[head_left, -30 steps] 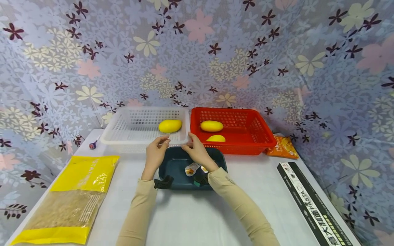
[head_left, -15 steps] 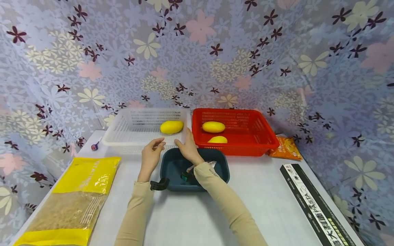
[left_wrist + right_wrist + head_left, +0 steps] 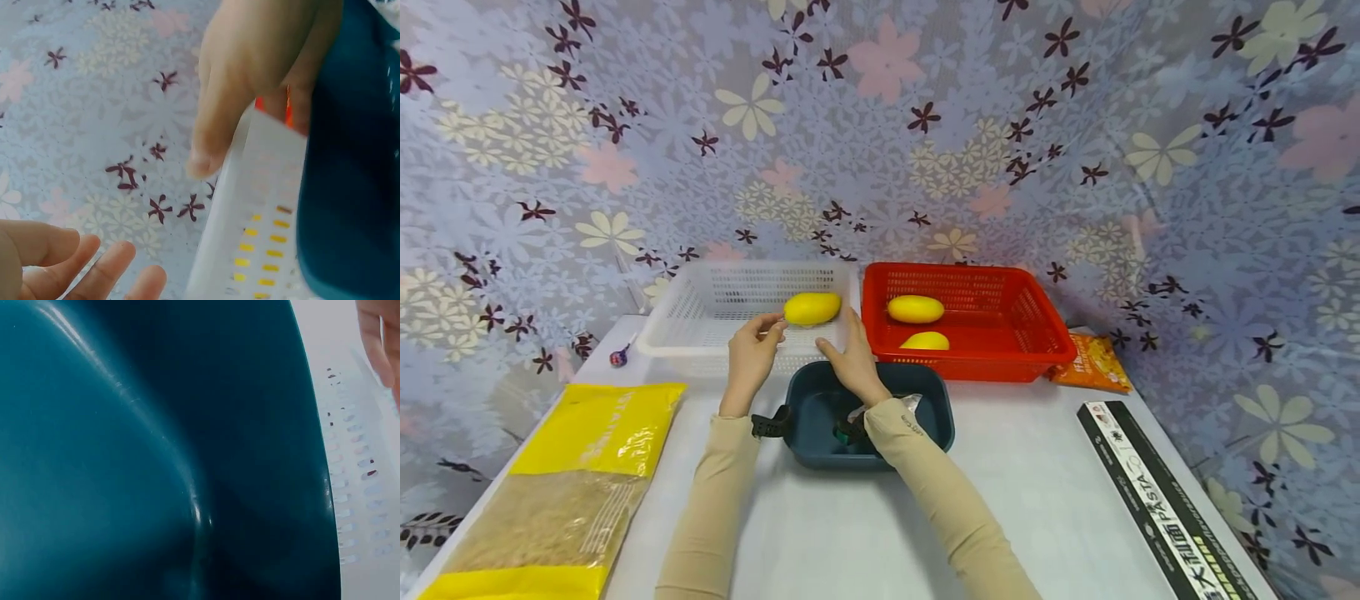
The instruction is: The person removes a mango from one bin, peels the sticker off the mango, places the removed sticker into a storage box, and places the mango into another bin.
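The bin [image 3: 826, 458] sits right up by the white basket [image 3: 696, 352] behind it, and behind its right half stands the red basket [image 3: 1000, 367]. In front of the bin the table [image 3: 820, 533] stretches toward the person. Behind the bin's left corner, the left hand [image 3: 752, 354] is loosely open, fingers slightly bent, holding nothing. Over its far rim the right hand [image 3: 853, 362] holds nothing either, thumb spread wide. Beyond the bin, the yellow fruit [image 3: 812, 308] lies in the white basket, just beside the left fingertips; I can't tell whether they touch.
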A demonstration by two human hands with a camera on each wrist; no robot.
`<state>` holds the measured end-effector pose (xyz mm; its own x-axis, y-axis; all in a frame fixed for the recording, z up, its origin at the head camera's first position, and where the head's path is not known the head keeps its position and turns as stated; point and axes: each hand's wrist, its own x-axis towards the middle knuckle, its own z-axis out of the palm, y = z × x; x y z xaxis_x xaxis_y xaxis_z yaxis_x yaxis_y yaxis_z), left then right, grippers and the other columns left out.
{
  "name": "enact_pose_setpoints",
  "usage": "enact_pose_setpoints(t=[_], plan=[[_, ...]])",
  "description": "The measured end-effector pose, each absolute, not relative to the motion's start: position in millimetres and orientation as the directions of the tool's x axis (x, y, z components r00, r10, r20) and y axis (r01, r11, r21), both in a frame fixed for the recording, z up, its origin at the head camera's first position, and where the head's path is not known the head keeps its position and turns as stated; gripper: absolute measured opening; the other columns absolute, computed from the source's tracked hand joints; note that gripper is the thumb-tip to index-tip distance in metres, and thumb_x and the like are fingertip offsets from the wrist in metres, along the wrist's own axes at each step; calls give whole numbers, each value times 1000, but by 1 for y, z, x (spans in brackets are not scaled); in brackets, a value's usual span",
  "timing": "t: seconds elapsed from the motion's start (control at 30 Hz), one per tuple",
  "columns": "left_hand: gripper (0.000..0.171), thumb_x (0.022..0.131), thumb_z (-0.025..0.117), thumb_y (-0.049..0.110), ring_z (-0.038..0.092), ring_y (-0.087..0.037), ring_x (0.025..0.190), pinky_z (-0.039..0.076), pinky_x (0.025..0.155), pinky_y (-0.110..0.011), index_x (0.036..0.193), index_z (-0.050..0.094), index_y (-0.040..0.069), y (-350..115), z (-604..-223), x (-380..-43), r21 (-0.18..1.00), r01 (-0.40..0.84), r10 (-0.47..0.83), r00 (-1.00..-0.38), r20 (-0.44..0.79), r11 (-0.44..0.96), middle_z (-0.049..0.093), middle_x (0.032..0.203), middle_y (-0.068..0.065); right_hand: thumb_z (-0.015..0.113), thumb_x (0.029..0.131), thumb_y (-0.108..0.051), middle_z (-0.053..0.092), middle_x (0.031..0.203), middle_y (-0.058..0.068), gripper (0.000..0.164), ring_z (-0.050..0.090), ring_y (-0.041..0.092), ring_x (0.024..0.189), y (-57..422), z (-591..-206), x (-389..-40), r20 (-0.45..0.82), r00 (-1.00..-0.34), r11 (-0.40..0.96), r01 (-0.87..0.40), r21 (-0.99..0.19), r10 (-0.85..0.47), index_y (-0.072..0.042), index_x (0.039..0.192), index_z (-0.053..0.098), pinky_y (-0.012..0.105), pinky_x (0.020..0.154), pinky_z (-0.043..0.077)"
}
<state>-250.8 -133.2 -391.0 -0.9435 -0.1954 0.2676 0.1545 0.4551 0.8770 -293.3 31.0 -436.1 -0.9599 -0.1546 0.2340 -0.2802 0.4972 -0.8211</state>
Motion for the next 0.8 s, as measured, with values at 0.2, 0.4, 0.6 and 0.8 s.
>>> enact_pose_setpoints(t=[0.2, 0.4, 0.6, 0.8], plan=[[42, 101, 48, 24, 56, -39, 121, 47, 99, -51, 139, 51, 5, -150, -384, -277, 851, 94, -70, -986, 152, 517, 58, 132, -22, 59, 95, -35, 14, 162, 16, 81, 21, 32, 148, 25, -438, -294, 207, -965, 545, -261, -797, -159, -3, 155, 14, 50, 120, 21], [55, 101, 47, 28, 41, -42, 134, 35, 110, -57, 148, 36, 3, -161, -374, -305, 791, 69, 145, -989, -26, 608, 41, 148, -25, 59, 95, -36, 12, 163, 15, 83, 20, 32, 149, 24, -439, -291, 188, -969, 558, -248, -792, -163, -4, 155, 12, 56, 118, 22], [68, 98, 52, 31, 24, -45, 144, 24, 115, -61, 153, 24, 2, -161, -364, -327, 754, 70, 222, -970, -103, 654, 23, 158, -24, 59, 95, -38, 12, 163, 14, 83, 21, 32, 149, 26, -438, -290, 173, -974, 574, -227, -787, -147, -6, 156, 12, 61, 116, 21], [67, 97, 54, 29, 25, -43, 144, 25, 115, -60, 152, 27, 3, -156, -363, -343, 745, 28, 229, -959, -169, 667, 24, 158, -23, 58, 95, -40, 10, 164, 11, 84, 21, 32, 149, 31, -437, -291, 142, -980, 578, -197, -792, -140, -10, 156, 10, 64, 115, 19]])
